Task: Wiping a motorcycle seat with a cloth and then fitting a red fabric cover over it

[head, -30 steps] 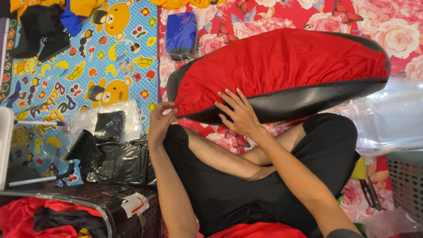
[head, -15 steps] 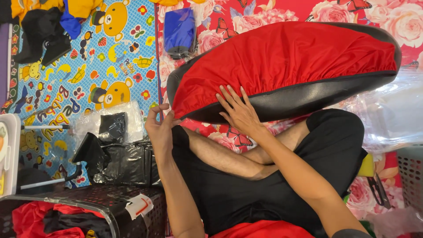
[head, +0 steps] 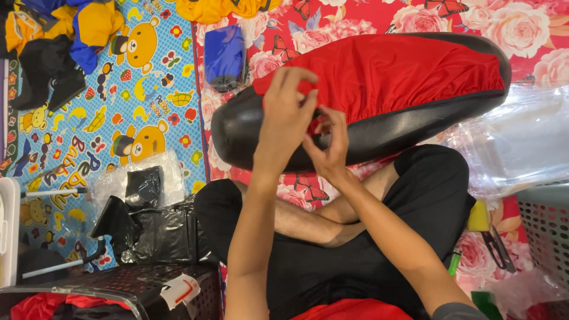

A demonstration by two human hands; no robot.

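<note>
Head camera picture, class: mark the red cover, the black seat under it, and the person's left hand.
red cover (head: 409,74), head view, on the smooth stretched middle of the cloth.
black seat (head: 237,133), head view, on the bare rounded end.
left hand (head: 287,112), head view, on the back of the hand.

Home floor workshop: patterned mats, piled fabric, baskets.

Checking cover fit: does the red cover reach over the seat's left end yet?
No, the black seat end lies bare left of the red cover, whose edge both hands pinch.
</note>
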